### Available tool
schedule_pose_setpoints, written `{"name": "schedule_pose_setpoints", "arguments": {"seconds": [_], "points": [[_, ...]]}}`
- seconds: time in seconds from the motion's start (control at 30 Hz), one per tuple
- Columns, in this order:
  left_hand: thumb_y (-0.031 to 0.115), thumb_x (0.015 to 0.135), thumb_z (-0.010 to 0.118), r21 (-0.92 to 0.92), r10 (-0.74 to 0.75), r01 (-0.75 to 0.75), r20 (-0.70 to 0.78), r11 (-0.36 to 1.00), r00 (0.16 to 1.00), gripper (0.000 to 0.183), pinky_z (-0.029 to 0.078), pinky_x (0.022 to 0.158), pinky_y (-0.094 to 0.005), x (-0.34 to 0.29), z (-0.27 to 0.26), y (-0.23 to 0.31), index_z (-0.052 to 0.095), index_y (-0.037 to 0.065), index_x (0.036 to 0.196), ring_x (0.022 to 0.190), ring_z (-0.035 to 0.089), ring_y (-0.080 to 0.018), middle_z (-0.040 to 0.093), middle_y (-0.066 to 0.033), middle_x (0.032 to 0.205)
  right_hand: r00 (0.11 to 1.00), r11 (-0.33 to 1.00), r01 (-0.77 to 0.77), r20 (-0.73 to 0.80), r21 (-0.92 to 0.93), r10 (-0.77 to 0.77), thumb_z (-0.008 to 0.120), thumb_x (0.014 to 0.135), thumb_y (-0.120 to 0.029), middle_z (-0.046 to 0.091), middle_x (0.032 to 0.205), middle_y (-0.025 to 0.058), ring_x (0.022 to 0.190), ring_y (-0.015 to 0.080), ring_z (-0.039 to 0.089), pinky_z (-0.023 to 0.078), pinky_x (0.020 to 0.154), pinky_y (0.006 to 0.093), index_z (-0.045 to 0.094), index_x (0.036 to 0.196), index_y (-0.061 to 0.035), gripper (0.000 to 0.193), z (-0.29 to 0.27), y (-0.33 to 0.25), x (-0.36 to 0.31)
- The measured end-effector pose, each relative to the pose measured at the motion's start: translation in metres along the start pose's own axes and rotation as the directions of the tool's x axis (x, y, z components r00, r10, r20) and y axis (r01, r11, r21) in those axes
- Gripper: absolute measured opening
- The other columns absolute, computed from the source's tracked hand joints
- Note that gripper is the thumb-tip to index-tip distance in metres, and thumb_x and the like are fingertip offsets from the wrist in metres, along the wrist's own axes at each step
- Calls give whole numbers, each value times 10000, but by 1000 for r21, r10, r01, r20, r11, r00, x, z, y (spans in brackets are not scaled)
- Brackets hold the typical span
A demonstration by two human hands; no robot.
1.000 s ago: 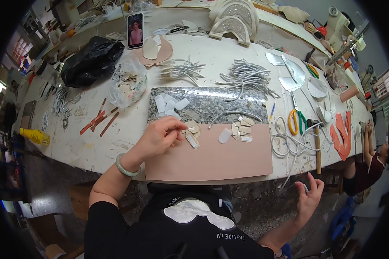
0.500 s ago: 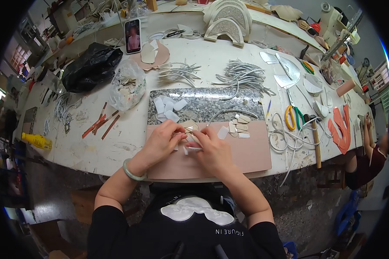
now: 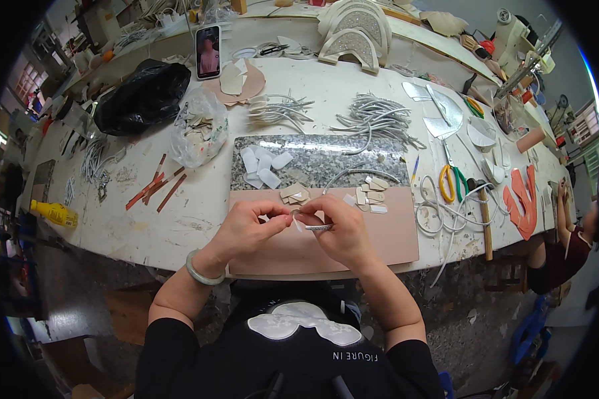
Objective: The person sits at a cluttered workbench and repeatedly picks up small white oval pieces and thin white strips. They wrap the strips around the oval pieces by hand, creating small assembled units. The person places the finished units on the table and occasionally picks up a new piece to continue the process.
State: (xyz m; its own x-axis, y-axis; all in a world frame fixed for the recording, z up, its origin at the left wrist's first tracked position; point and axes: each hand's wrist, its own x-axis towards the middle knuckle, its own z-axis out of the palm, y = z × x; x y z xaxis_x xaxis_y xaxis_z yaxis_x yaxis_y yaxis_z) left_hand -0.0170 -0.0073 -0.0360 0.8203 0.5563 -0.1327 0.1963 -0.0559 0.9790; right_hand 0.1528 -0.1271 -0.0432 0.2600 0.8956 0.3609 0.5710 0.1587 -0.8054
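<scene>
Drawing both hands back from a pile of beige pieces (image 3: pixel 294 194), leaving it less covered than half a second ago. Pinching a small pale strip (image 3: pixel 297 226) between left hand (image 3: pixel 246 227) and right hand (image 3: pixel 343 233), fingertips closed, just above the pink board (image 3: pixel 393 233). Also clasping a short grey rod-like piece (image 3: pixel 319 227) in the right, kind unclear. Seemingly passing from picking out to two-handed handling.
</scene>
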Motion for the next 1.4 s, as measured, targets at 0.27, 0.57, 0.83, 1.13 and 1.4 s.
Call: {"name": "schedule_pose_setpoints", "arguments": {"seconds": [0.27, 0.57, 0.83, 1.13, 1.4], "points": [[62, 870, 654, -29, 65, -66, -25, 997, 998, 129, 430, 565, -178, -9, 10, 18, 698, -19, 959, 672, 554, -21, 669, -2, 780, 954, 909, 301, 108, -288, -281, 672, 739, 1, 646, 915, 104, 770, 278, 652, 532, 648, 357, 653, 949, -25, 212, -13, -24, 3], [87, 878, 637, -175, -1, -27, -157, 984, 988, 142, 404, 521, -176, -12, 7, 20, 700, -18, 949, 617, 515, -13, 647, 16, 754, 991, 993, 66, -120, 102, -53, 650, 731, 68, 671, 820, 96, 644, 215, 646, 517, 550, 293, 670, 990, -23, 275, -18, -4, -11], [102, 911, 619, -397, 100, -233, -328, 888, 939, 190, 456, 540, -186, -4, 18, 18, 660, -20, 1051, 701, 610, -61, 681, -34, 858, 989, 950, 90, -87, -298, -121, 695, 755, -6, 630, 948, 82, 678, 204, 624, 508, 575, 297, 649, 1040, -55, 293, -27, -5, -20], [59, 891, 633, -181, 121, -142, -123, 973, 985, 166, 480, 583, -192, -14, 35, 23, 674, -27, 1027, 706, 593, -61, 675, -49, 854, 951, 939, 276, -80, -206, -297, 710, 780, -11, 600, 887, 86, 615, 185, 613, 489, 506, 288, 661, 1081, -37, 306, -29, -32, -12], [74, 791, 675, 329, 411, -394, 21, 858, 912, 129, 470, 524, -287, -22, 31, 37, 689, -12, 886, 591, 608, -188, 659, -103, 724, 937, 937, 320, 197, -141, -290, 688, 768, -1, 635, 894, 95, 654, 254, 647, 529, 551, 345, 659, 1005, -25, 241, -42, -29, -13]]}}
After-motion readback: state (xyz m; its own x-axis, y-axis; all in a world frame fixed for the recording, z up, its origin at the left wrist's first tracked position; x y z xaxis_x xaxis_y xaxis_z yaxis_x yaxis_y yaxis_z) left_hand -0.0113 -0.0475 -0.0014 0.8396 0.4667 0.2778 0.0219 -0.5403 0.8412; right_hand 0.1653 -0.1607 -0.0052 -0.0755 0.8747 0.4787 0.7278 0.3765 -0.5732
